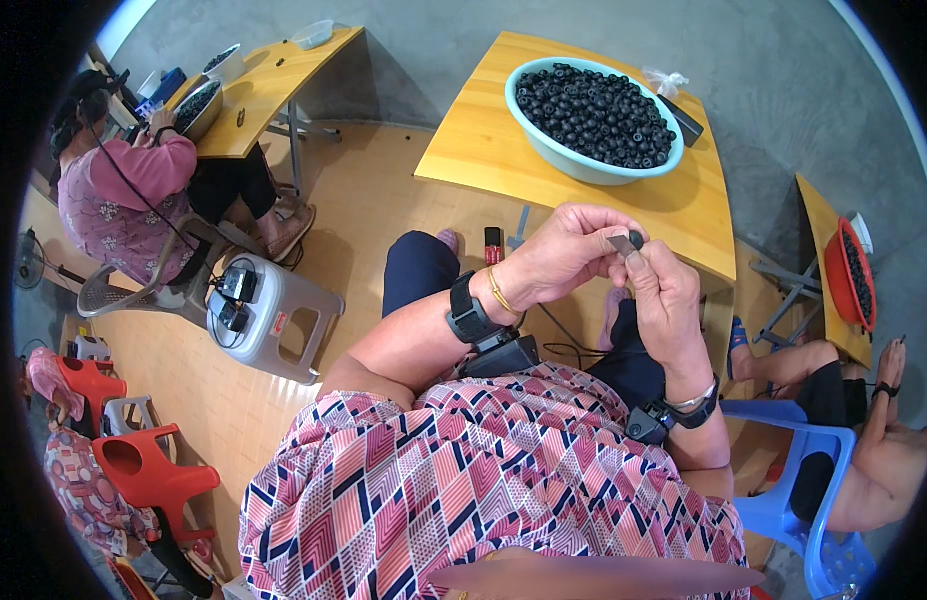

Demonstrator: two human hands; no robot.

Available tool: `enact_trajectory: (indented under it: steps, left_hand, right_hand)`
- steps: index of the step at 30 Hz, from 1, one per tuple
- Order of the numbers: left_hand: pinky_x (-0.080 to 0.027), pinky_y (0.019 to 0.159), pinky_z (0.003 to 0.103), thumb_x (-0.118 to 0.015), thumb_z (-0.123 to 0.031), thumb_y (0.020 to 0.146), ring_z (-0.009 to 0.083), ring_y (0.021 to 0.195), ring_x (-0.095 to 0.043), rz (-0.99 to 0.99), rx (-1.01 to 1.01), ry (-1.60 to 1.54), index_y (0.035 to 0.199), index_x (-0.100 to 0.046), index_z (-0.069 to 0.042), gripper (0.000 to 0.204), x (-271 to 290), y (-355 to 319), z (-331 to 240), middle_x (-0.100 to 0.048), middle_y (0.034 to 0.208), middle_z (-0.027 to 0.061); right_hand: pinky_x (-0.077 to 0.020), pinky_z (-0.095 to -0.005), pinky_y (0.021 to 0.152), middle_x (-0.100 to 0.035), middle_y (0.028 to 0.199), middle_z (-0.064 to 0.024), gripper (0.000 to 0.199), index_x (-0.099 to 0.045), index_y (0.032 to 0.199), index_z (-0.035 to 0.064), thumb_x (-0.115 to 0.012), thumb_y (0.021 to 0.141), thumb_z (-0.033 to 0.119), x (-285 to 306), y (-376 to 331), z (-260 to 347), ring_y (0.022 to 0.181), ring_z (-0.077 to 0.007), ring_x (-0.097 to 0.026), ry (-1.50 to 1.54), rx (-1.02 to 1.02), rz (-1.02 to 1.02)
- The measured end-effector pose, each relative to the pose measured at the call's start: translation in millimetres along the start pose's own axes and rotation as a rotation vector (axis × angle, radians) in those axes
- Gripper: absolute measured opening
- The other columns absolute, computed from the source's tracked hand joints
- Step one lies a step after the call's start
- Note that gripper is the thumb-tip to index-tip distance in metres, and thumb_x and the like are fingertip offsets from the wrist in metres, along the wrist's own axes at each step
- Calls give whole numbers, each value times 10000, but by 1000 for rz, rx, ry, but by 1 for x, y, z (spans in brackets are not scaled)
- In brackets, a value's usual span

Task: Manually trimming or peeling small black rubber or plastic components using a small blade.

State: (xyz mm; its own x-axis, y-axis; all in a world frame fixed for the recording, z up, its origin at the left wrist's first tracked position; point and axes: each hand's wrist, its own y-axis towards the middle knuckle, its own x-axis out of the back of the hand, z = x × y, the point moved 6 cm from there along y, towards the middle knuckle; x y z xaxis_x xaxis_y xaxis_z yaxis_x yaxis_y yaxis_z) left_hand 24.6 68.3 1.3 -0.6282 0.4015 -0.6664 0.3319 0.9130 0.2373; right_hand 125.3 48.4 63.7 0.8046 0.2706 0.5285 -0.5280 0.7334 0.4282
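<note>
Both my hands are raised in front of me, close together, near the front edge of the yellow table. My left hand (576, 250) is closed, its fingertips pinching a small round black part (637, 239). My right hand (667, 290) is closed too, its thumb pressed on a short flat metal blade (620, 244) that lies against the black part. Fingers hide much of the part and the blade's far end. Beyond my hands, a light-blue basin (594, 176) heaped with similar black ring-like parts (594, 112) rests on the table (474, 130).
Behind the basin are a clear plastic bag (667, 80) and a dark box (682, 122). A grey stool (274, 320) carrying black devices stands left. Another person (134, 200) works at a far-left table. At right are a blue chair (784, 500), a seated person and a red basin (844, 280).
</note>
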Motion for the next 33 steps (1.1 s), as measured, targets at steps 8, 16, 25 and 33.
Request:
enact_trajectory:
  steps: [8, 16, 25, 33]
  left_hand:
    - [-475, 586, 258, -564, -189, 851, 125, 668, -553, 74, -1, -136, 969, -585, -10, 215, -2, -3, -1, -563, 758, 41]
    - [-500, 623, 267, -524, -146, 874, 136, 709, -547, 84, -4, -67, 955, -581, -8, 170, -3, -4, -2, -551, 804, 50]
    - [-492, 627, 263, -517, -143, 878, 135, 712, -545, 75, -12, -40, 961, -576, -5, 172, 0, -4, 0, -548, 808, 49]
    - [-490, 631, 253, -520, -154, 877, 135, 714, -549, 68, -14, -32, 999, -569, 4, 206, -1, -4, -1, -548, 813, 44]
  right_hand:
    - [-385, -233, 566, -511, 655, -16, 214, -501, 765, 4, -468, 906, 160, 15, -3, -26, 622, -80, -452, 205, -137, -97]
    - [-400, -235, 605, -532, 695, -32, 217, -520, 804, -9, -468, 910, 173, 12, 0, -24, 654, -82, -463, 156, -152, -58]
    - [-257, -169, 469, -386, 624, 54, 261, -477, 760, 45, -461, 920, 250, 7, 2, -20, 542, -17, -316, 198, -102, -63]
    - [-260, -165, 475, -388, 641, 49, 263, -487, 778, 44, -455, 922, 261, 4, 0, -29, 559, -21, -321, 212, -151, -44]
